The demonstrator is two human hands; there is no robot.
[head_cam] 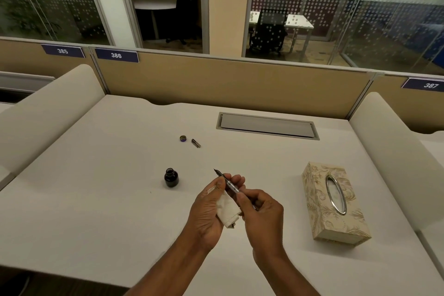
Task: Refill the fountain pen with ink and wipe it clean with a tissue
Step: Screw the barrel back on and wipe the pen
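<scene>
Both hands meet above the middle of the white desk. My right hand pinches the rear of the fountain pen, whose dark nib points up and to the left. My left hand holds a crumpled white tissue in its palm, with thumb and fingers around the pen's front section. An uncapped bottle of dark ink stands on the desk to the left of my hands. Farther back lie the bottle's round cap and a small dark pen part.
A patterned tissue box with an oval metal-rimmed opening lies on the desk to the right. A grey cable hatch is set into the desk at the back. Padded dividers flank both sides, and a tan partition runs behind.
</scene>
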